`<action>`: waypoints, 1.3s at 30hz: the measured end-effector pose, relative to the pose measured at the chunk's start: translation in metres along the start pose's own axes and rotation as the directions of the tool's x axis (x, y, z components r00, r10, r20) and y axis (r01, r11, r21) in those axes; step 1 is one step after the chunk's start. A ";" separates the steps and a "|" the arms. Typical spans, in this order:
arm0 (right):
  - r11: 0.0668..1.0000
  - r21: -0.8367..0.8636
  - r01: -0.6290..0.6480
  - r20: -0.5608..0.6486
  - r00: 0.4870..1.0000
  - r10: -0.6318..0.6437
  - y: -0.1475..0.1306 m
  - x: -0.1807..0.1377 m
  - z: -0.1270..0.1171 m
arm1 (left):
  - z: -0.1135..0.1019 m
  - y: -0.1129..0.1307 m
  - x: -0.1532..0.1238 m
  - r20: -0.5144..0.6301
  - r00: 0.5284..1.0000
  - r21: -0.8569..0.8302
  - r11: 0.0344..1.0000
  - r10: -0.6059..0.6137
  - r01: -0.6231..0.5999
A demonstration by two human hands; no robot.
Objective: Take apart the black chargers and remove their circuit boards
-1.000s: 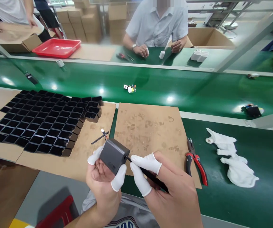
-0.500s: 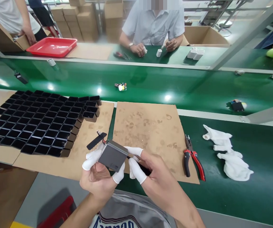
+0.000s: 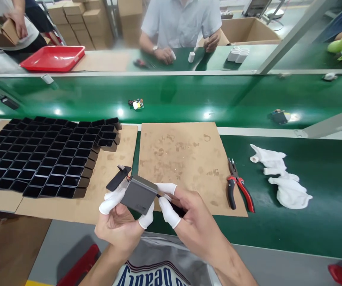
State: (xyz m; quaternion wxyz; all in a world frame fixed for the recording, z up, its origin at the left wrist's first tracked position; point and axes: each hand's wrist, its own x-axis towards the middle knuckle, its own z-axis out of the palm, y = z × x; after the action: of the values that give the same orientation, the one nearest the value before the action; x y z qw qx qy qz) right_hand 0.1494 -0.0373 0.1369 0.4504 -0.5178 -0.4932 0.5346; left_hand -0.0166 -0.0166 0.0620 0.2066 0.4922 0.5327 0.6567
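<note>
A dark grey rectangular plastic case (image 3: 139,194) is held tilted above the bench's front edge. My left hand (image 3: 119,222), with white finger cots, is closed around its left side and lower edge. From the case's left end a flat black end piece (image 3: 118,178) with a metal tip hangs out on thin red and black wires. At the other end, my right hand (image 3: 189,210), also in finger cots, pinches a long dark part (image 3: 177,209) against the case; fingers hide most of it. Below both hands is my grey shirt.
Rows of open black cases (image 3: 44,159) stand on cardboard at left. Pliers (image 3: 237,186) lie on the cardboard mat (image 3: 177,159), white gloves (image 3: 281,174) to their right. A circuit board (image 3: 136,104) sits on the green conveyor (image 3: 99,93). A co-worker (image 3: 183,24) works opposite.
My view has shifted slightly; both hands keep the same hold on the case. The circuit board and other parts on the conveyor have moved left. A person at far left has raised a carton.
</note>
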 end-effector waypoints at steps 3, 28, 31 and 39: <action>1.000 0.012 -0.002 -0.002 1.000 0.002 0.001 -0.002 0.000 | -0.003 -0.003 -0.003 0.003 0.999 0.012 0.999 0.033 -0.033; 0.978 -0.155 -0.139 -0.273 0.958 0.093 0.047 -0.001 -0.042 | 0.020 0.047 0.017 0.232 0.635 -0.525 0.455 -0.736 0.719; 0.980 -0.127 -0.155 -0.298 0.948 0.112 0.058 0.003 -0.043 | 0.023 0.051 0.017 0.238 0.635 -0.531 0.449 -0.735 0.718; 0.984 -0.170 0.052 -0.298 0.949 -0.101 0.017 -0.008 -0.018 | 0.026 0.048 0.016 0.230 0.647 -0.463 0.503 -0.727 0.730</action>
State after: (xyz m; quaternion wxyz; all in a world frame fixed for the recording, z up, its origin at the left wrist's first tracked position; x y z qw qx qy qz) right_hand 0.1679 -0.0460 0.1211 0.4986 -0.6091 -0.4788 0.3889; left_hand 0.0110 -0.0074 0.1105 0.5884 0.1489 0.4920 0.6241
